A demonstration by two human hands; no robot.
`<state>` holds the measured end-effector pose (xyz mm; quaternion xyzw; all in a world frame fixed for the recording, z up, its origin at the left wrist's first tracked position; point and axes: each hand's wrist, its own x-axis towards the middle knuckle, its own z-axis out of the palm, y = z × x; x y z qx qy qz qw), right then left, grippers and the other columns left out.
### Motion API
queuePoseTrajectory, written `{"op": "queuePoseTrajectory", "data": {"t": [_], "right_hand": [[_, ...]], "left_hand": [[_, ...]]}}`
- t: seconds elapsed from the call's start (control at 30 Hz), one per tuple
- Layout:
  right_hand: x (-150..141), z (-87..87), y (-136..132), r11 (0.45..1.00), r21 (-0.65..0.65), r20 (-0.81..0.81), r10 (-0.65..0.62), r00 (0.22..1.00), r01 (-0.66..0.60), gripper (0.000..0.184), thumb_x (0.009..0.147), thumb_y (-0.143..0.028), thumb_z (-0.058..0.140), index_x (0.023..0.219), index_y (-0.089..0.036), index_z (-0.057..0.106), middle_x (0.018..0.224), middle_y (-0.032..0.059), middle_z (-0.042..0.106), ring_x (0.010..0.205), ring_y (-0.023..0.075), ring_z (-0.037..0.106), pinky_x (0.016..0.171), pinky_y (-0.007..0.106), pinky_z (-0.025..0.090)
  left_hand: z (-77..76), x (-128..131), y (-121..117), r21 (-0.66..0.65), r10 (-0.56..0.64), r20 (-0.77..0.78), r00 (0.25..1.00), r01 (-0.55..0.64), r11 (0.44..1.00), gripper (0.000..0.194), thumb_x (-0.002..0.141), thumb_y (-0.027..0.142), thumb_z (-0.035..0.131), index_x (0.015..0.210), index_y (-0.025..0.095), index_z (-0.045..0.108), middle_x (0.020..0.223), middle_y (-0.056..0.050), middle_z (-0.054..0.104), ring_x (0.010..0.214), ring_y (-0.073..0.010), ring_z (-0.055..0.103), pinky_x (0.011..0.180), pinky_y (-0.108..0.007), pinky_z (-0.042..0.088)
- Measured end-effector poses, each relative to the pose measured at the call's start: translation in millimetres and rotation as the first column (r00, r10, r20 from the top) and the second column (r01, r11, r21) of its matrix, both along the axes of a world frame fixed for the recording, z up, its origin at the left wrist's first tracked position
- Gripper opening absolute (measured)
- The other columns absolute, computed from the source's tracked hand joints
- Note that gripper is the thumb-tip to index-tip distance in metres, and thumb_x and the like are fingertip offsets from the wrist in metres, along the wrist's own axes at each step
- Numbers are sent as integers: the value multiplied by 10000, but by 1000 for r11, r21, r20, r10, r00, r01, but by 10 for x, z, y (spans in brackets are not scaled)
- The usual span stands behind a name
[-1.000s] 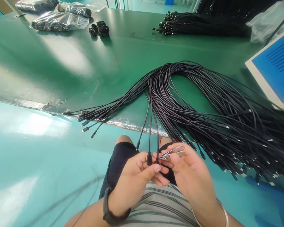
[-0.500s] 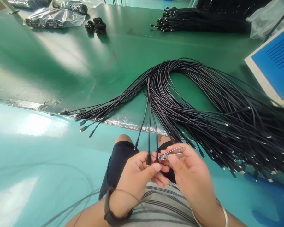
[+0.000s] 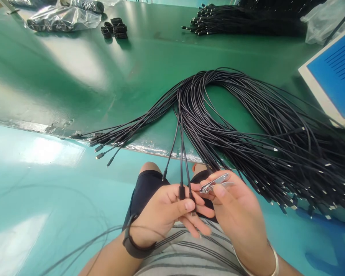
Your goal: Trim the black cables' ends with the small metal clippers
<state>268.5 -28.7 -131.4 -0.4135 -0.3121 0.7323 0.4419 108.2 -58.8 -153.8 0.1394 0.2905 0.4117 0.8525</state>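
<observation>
My left hand [image 3: 166,212] grips three thin black cables [image 3: 181,165] in front of my lap, their connector ends [image 3: 181,193] standing between my fingers. My right hand [image 3: 237,207] holds a small steel nail clipper [image 3: 214,184] between thumb and fingers, right beside the cable ends. The clipper's jaws point toward those ends, and a finger of my right hand partly covers the clipper. These cables run up from my hands into a large loose bundle of black cables [image 3: 241,126] lying over the green table's edge. Several of its connector ends [image 3: 99,150] hang at the left.
A green bench top [image 3: 74,69] has a bright, shiny front edge [image 3: 149,148]. Farther back lie a black cable heap [image 3: 241,21], small coiled cables [image 3: 120,28], and plastic bags of cables [image 3: 59,23]. A white-framed blue sheet [image 3: 333,74] stands at the right. Teal floor [image 3: 40,191] lies below.
My right hand has raised the nail clipper a little and turned it. My left hand's fingers have spread, with one cable end now lower. The whole scene sits slightly higher in view.
</observation>
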Motion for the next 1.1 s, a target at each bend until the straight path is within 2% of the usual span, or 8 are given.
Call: {"op": "queuePoseTrajectory", "data": {"t": [0.1,0.2,0.4,0.67,0.8,0.87,0.97,1.1], "right_hand": [[-34,19,-38,999,-8,-32,32,999,-32,41,895,-273,653,931,-253,652,887,45,747,805,196,708,688,319,593],[-87,16,-80,999,-15,-73,33,997,-34,45,892,-268,652,935,-260,641,890,38,725,659,172,663,540,312,567],[-135,14,-95,1000,4,44,17,999,-18,57,890,-252,661,940,-270,640,901,16,721,633,143,648,530,281,560],[-141,13,-79,1000,26,116,9,993,-12,16,889,-267,660,897,-266,647,856,14,732,579,141,648,497,276,569],[-94,-21,-57,1000,10,105,-15,994,14,47,878,-266,677,914,-264,647,866,24,726,750,177,687,580,271,580],[-82,-12,-17,1000,-4,20,25,999,-25,58,876,-281,671,921,-260,641,890,29,705,761,196,681,539,283,568],[-81,45,62,985,-25,-57,168,984,-170,73,878,-307,648,909,-243,632,854,25,677,588,170,630,457,300,520],[0,117,185,978,31,236,195,952,-208,63,856,-290,662,886,-238,644,810,18,684,626,153,620,543,278,511]], "left_hand": [[62,67,18,-7,122,-220,968,-127,992,283,699,281,829,755,132,595,695,-64,763,539,-177,721,461,-203,547],[106,138,14,36,222,-420,880,-228,973,351,680,248,834,655,172,492,613,-25,726,499,-156,692,453,-199,518],[126,161,-8,79,234,-570,787,-232,970,336,702,251,805,629,197,481,577,-5,703,549,-169,693,513,-241,539],[125,171,-16,69,227,-570,790,-229,971,343,698,261,803,630,202,472,578,1,692,527,-166,678,502,-245,525],[110,165,-30,89,216,-569,793,-202,975,336,710,294,799,648,198,484,565,2,676,511,-167,674,497,-246,525],[118,157,-31,75,180,-566,805,-168,983,299,706,289,805,686,185,525,557,16,658,462,-142,645,474,-228,511],[124,141,-22,63,121,-519,846,-104,993,247,710,288,807,750,159,600,582,12,653,477,-119,628,484,-204,502],[84,110,-17,112,189,-366,911,-158,981,353,883,458,596,981,132,687,858,-103,732,724,-199,707,580,-251,542]]}}
